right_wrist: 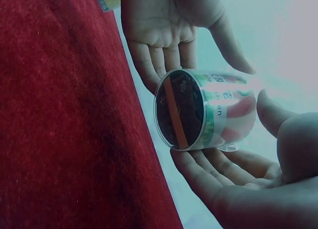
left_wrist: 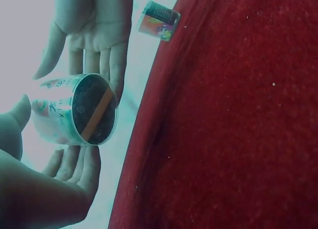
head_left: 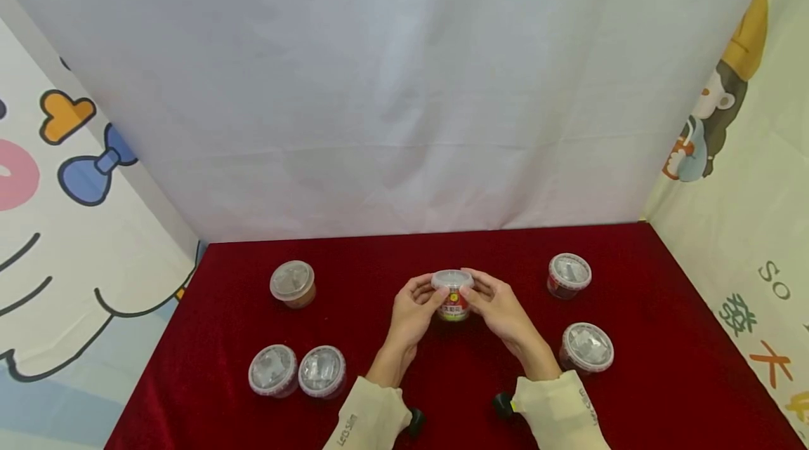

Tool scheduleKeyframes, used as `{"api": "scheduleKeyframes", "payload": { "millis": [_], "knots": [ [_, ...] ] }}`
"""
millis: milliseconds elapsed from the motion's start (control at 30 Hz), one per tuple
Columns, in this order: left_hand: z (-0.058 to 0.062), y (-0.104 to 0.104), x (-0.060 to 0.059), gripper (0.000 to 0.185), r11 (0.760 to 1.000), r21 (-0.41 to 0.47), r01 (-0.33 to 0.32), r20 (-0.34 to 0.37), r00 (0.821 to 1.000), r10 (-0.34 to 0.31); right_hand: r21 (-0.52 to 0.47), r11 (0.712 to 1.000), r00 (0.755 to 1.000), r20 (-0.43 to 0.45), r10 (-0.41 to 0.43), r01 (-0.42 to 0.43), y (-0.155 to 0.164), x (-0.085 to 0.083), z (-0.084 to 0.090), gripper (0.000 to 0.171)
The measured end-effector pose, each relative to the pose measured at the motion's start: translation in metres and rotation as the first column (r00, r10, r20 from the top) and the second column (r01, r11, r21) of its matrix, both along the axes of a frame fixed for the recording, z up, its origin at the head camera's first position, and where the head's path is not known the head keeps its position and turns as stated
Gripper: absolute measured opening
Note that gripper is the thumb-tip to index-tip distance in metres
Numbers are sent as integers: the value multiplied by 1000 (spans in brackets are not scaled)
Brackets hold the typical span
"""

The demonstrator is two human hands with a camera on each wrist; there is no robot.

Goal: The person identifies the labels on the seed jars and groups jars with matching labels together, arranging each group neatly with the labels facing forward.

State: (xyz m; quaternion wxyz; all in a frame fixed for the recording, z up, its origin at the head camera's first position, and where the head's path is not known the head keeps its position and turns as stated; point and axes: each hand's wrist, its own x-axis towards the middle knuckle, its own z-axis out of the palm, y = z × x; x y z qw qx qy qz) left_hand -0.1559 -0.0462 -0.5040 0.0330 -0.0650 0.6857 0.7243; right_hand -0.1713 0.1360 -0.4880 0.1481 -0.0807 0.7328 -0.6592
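Both hands hold one small lidded plastic tub (head_left: pixel 453 304) above the middle of the table. It stays upright, its clear lid on top and a colourful printed label facing the person. My left hand (head_left: pixel 411 316) grips its left side, thumb at the front and fingers round the side. On the opposite side my right hand (head_left: pixel 503 313) grips it the same way. From below, the left wrist view shows the tub's dark base (left_wrist: pixel 93 112) crossed by an orange strip. In the right wrist view the fingers of the right hand (right_wrist: pixel 248 174) lie along the tub's wall.
Dark red cloth (head_left: pixel 379 260) covers the table. To the left stand a tan tub (head_left: pixel 293 283) and two more lidded tubs (head_left: pixel 272 371) (head_left: pixel 322 371) nearer the person. Two lidded tubs (head_left: pixel 569 274) (head_left: pixel 586 348) stand on the right. A pale curtain (head_left: pixel 404 120) hangs behind.
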Motion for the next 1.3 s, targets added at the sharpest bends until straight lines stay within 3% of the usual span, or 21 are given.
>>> {"api": "scheduleKeyframes", "payload": {
  "millis": [433, 667, 933, 1300],
  "knots": [
    [3, -4, -10, 50, 997, -66, -35, 10, 999, 36, -43, 999, 1000, -2, 30, -30, -12, -19, -5, 56],
    [0, -7, -18, 50, 995, -86, -46, -22, 999, 44, 10, 998, 996, -47, 70, -70, -15, -35, -12, 59],
    [-3, -8, -27, 53, 997, -68, -21, 1, 1000, 22, 41, 996, 993, -80, 86, -83, -17, -44, -15, 61],
    [-13, -8, -33, 55, 997, -77, 1, -17, 1000, -2, 8, 995, 992, -76, 99, -99, -16, -52, -22, 61]
  ]
}}
